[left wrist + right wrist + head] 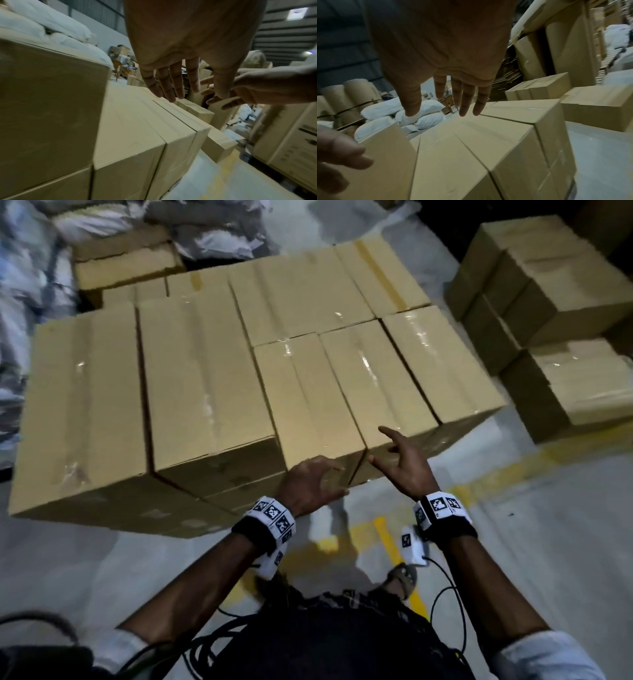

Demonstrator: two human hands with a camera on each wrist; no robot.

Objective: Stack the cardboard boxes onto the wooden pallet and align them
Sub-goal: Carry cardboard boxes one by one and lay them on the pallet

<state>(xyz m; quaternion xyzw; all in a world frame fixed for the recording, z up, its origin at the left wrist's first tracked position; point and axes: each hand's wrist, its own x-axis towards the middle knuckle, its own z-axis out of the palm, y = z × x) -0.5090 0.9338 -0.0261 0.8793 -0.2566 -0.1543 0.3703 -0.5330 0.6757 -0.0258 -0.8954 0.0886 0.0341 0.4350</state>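
Both the left hand (310,484) and the right hand (404,465) hover empty with fingers spread just short of the near end of the stacked boxes (308,392), which run lengthwise away from them.

Black wristbands (254,534) with white marker tags, rolled pale sleeves (548,657)

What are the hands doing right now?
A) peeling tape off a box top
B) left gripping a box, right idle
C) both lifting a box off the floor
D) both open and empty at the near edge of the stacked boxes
D: the left hand and right hand show spread fingers holding nothing, at the near edge of the stacked boxes.
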